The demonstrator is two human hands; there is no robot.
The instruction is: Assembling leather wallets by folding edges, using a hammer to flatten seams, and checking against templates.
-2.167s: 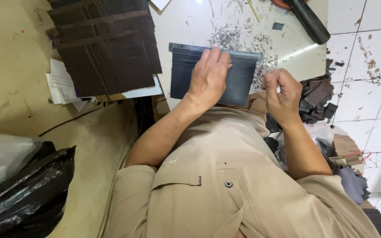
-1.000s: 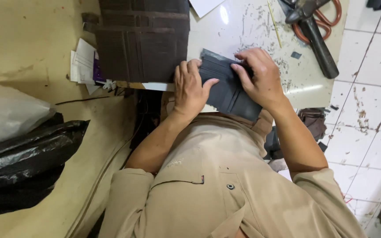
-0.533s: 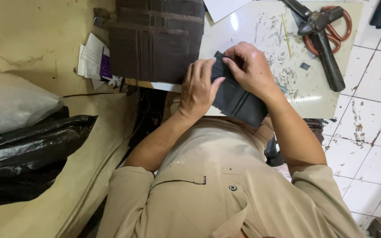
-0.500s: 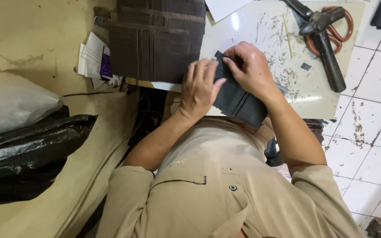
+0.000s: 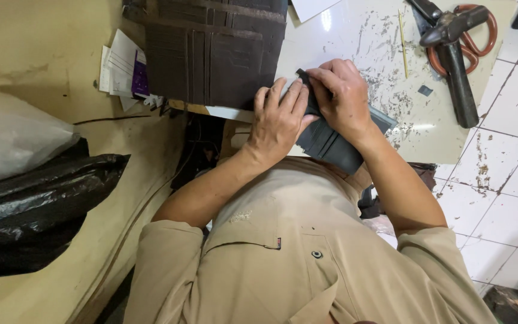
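Observation:
A dark folded leather piece (image 5: 331,144), wallet-like, lies at the near edge of a pale work board (image 5: 385,78). My left hand (image 5: 277,123) presses on its left part with fingers spread flat. My right hand (image 5: 343,96) grips the upper edge of the piece, fingers curled over it, pinching the leather. Most of the piece is hidden under both hands; only its lower right corner shows.
A stack of dark brown stitched leather panels (image 5: 217,54) sits left of the hands. A hammer (image 5: 457,66) and orange-handled scissors (image 5: 475,30) lie at the top right. Papers (image 5: 121,72) stick out at the left, and black plastic bags (image 5: 37,210) lie below them. White tiled floor (image 5: 511,174) is at the right.
The dark piece went from lying flat under my left hand to being folded and turned. My right hand came over and took hold of its edge; both hands now bunch together on it.

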